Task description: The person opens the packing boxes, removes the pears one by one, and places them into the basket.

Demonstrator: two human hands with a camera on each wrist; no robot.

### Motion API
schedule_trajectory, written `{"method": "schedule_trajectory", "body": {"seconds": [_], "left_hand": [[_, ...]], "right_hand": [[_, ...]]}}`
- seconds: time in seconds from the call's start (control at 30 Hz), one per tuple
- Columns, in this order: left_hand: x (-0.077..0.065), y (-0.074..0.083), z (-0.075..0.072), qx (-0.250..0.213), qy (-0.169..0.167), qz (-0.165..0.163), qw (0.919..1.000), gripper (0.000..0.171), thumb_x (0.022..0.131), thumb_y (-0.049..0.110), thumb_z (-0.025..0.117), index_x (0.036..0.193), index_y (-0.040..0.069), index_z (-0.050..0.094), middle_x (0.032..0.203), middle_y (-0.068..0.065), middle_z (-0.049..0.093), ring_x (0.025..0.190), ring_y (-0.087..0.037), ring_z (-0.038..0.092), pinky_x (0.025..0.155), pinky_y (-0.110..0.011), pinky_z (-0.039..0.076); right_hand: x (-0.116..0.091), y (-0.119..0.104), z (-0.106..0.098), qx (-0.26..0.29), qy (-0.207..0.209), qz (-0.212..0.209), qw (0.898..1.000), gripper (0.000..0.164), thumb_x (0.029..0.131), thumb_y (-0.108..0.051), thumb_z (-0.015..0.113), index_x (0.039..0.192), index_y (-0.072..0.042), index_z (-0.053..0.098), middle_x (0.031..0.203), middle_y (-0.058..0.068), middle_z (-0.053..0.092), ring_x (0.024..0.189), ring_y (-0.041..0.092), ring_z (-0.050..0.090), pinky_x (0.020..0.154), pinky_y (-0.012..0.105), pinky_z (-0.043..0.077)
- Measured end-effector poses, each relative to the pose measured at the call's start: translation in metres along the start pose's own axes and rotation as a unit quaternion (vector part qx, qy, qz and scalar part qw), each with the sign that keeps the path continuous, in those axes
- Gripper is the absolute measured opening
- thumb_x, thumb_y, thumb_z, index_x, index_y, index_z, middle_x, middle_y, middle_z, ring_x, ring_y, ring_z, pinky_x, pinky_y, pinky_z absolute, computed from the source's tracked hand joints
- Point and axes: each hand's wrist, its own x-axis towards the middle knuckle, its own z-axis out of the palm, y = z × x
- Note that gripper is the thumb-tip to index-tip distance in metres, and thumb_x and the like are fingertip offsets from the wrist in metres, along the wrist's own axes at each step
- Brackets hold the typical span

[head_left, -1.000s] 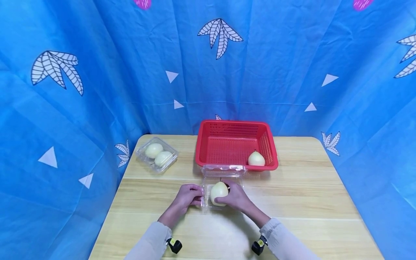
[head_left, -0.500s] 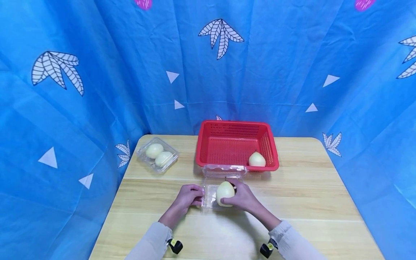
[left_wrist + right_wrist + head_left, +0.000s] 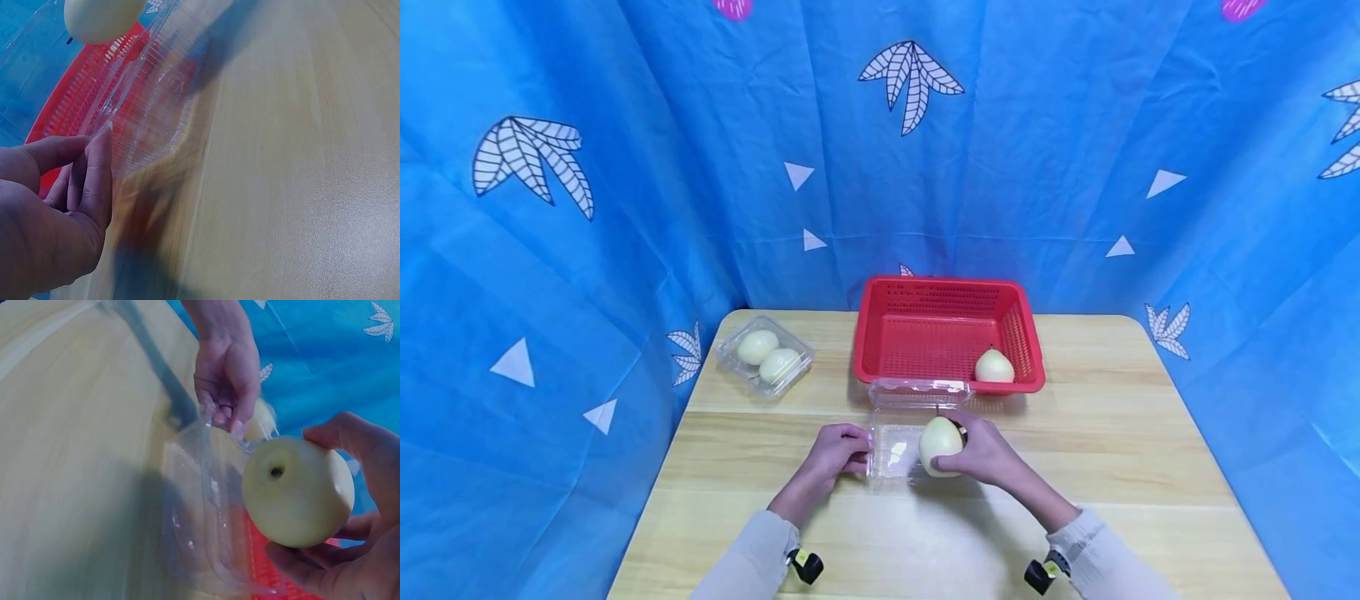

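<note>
My right hand (image 3: pixel 988 452) grips a pale yellow pear (image 3: pixel 938 446) over the right side of a clear plastic box (image 3: pixel 891 454). In the right wrist view, the thumb and fingers (image 3: pixel 294 565) hold the pear (image 3: pixel 297 494) from opposite sides, its dimpled end facing the camera. The box stands open, its lid folded back toward the red basket (image 3: pixel 942 387). My left hand (image 3: pixel 838 450) pinches the left edge of the box, with thumb and fingertips together at the rim (image 3: pixel 100 128) in the left wrist view.
One pear (image 3: pixel 994 367) sits in the front right corner of the red basket. At the back left stands a closed clear box (image 3: pixel 801 367) with two pears (image 3: pixel 757 347) inside. A blue patterned curtain (image 3: pixel 1000 167) surrounds the back and sides of the wooden table (image 3: pixel 1112 433).
My right hand has carried the pear to the right, from the middle of the open box to its right side. The left hand stays in place at the box's left edge.
</note>
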Motion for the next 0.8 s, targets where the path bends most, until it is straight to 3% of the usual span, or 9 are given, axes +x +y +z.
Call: {"method": "schedule_trajectory", "body": {"seconds": [0.33,0.63,0.8], "left_hand": [[0.001,0.001,0.000,-0.001,0.002,-0.004,1.0000,0.026,0.089,-0.002,0.072,0.113,-0.009,0.066,0.091,-0.013,0.072,0.069,-0.013,0.069,0.061,-0.026,0.065],[0.001,0.001,0.001,-0.006,0.004,-0.008,0.9999,0.024,0.088,-0.003,0.072,0.111,-0.008,0.067,0.086,-0.010,0.071,0.067,-0.012,0.068,0.060,-0.025,0.064],[0.001,0.001,0.001,-0.002,0.004,-0.006,1.0000,0.026,0.088,-0.002,0.072,0.112,-0.009,0.066,0.085,-0.010,0.071,0.067,-0.012,0.068,0.060,-0.026,0.065]], "right_hand": [[-0.007,0.008,-0.020,-0.012,-0.011,-0.005,1.000,0.081,0.068,-0.024,0.093,0.139,-0.004,0.061,0.118,0.012,0.070,0.090,0.020,0.065,0.071,0.031,0.059],[-0.013,0.013,-0.036,-0.015,-0.022,0.000,1.000,0.077,0.068,-0.022,0.091,0.138,-0.011,0.062,0.114,0.012,0.069,0.088,0.021,0.064,0.068,0.031,0.058],[-0.016,0.014,-0.046,-0.025,-0.029,0.011,0.999,0.077,0.068,-0.022,0.090,0.138,-0.009,0.062,0.113,0.012,0.069,0.089,0.021,0.063,0.069,0.031,0.057]]}}
